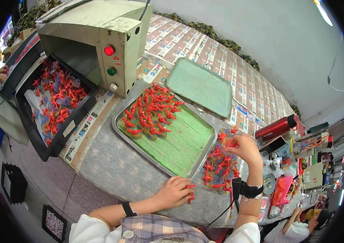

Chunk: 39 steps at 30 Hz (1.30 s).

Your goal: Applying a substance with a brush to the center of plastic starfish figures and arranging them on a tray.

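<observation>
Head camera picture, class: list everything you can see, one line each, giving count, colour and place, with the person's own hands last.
Metal tray: one, silver with green liner, table centre.
Red parts on tray: many, red, tray's far end.
Loose red parts: a pile, red, right of tray.
Green mat: one, pale green, beyond tray.
Machine: one, beige, red and green buttons, upper left.
Black bin: one, holding red parts, left.
Red bottle: one, right.
Wrist strap: one, black, right wrist.
Left hand: touching red parts by tray's near edge.
Right hand: on the loose pile.
</observation>
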### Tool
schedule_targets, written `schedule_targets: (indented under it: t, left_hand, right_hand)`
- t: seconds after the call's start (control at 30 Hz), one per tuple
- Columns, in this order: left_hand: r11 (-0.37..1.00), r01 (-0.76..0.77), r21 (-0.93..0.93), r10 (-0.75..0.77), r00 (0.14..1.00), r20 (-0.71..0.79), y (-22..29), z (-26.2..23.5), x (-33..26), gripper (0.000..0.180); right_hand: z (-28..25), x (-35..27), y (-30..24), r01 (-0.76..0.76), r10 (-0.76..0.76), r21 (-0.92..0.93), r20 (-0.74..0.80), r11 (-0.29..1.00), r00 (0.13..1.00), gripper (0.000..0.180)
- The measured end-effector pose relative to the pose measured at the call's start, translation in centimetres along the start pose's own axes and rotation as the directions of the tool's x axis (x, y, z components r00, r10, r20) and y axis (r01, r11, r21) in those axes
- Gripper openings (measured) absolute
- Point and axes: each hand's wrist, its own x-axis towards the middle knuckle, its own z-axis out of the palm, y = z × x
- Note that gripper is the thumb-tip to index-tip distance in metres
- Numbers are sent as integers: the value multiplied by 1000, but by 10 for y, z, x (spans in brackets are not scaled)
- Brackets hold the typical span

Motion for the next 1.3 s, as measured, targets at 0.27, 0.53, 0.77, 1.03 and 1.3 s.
schedule_targets:
  t: [0.27, 0.53, 0.77, 1.03, 1.3]
  left_hand:
    - [996, 2, 87, -2, 1000, 0, 3, -4, 3, 21]
    - [996, -1, 87, 1, 1000, -1, 2, -3, 0, 21]
    - [998, 17, 65, -16, 1000, -19, 3, -3, -4, 19]
    - [996, -2, 94, 2, 1000, -1, 3, 0, -1, 20]
    - [996, -9, 89, 8, 1000, 10, 2, -5, -1, 20]
  right_hand:
    - [56, 124, -82, 574, -484, 111, -425, 811, 765, 33]
    - [88, 167, -110, 459, -415, 96, -296, 883, 860, 22]
    - [33, 61, -50, 413, -268, 348, -395, 842, 879, 26]
    - [14, 14, -26, 261, -266, -60, -332, 963, 905, 31]
    - [94, 128, -154, 382, -347, 188, -195, 905, 918, 26]
